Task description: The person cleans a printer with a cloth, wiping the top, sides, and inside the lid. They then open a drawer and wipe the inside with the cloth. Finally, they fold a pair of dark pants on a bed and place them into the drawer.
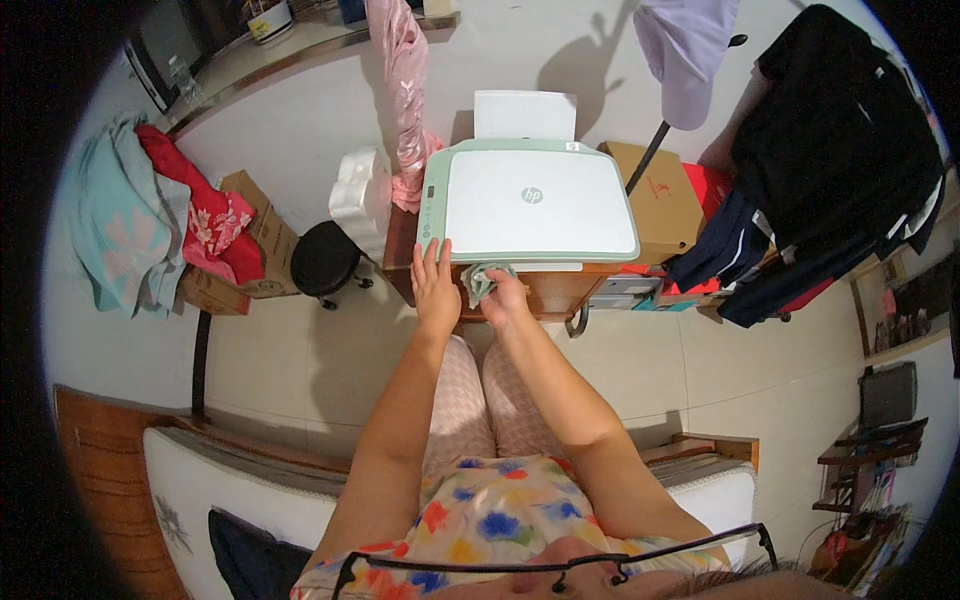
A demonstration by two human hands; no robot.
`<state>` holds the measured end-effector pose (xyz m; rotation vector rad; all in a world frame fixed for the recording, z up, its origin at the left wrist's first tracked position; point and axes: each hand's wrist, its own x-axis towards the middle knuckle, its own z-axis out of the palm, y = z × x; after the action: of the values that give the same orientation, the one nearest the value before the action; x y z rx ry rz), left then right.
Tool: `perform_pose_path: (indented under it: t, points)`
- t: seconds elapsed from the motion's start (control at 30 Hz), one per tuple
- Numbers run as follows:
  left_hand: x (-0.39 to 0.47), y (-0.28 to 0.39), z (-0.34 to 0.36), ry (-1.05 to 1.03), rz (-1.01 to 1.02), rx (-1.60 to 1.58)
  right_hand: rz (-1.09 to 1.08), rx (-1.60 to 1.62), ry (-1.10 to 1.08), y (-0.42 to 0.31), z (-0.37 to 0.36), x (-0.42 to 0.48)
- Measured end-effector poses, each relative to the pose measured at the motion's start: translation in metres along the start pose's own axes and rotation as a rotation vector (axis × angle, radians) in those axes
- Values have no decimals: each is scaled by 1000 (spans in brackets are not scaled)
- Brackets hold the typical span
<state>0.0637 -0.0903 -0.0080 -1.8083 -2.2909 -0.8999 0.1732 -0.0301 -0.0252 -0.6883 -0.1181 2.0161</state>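
In front of me an HP printer (pixel 540 202) with a white lid and pale green frame stands on a wooden cabinet (pixel 562 289). A sheet of white paper (pixel 525 115) stands upright in its rear feed. My left hand (pixel 435 289) rests its fingertips at the printer's front left corner, fingers extended, holding nothing. My right hand (pixel 504 300) grips a crumpled greenish cloth (pixel 480 283) just below the printer's front edge. Whether the cloth touches the printer cannot be told. A white edge of a tray or paper (pixel 551 267) shows under the printer's front.
Left of the cabinet are a wrapped white pack (pixel 361 199) and a black round stool (pixel 325 259). Pink fabric (pixel 405 97) hangs by the printer's left side. At right stand a cardboard box (pixel 656 199) and a rack with dark clothes (pixel 832 135) and a lilac cap (pixel 686 67).
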Motion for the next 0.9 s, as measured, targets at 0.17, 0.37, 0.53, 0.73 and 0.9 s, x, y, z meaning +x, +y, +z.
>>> perform_pose_path:
  t: [0.17, 0.37, 0.53, 0.73, 0.9]
  points:
    - [2, 6, -2, 3, 41, 32, 104, 69, -11, -28, -36, 27]
    - [0, -4, 1, 24, 45, 78, -44, 67, 158, -78, -71, 33]
    - [-1, -4, 0, -4, 28, 76, -322, 79, 258, -131, -96, 26]
    - [-1, -2, 0, 5, 19, 50, -610, -109, 115, -180, -105, 10]
    - [0, -1, 7, 85, 44, 51, -529, -243, 133, -186, -109, 17]
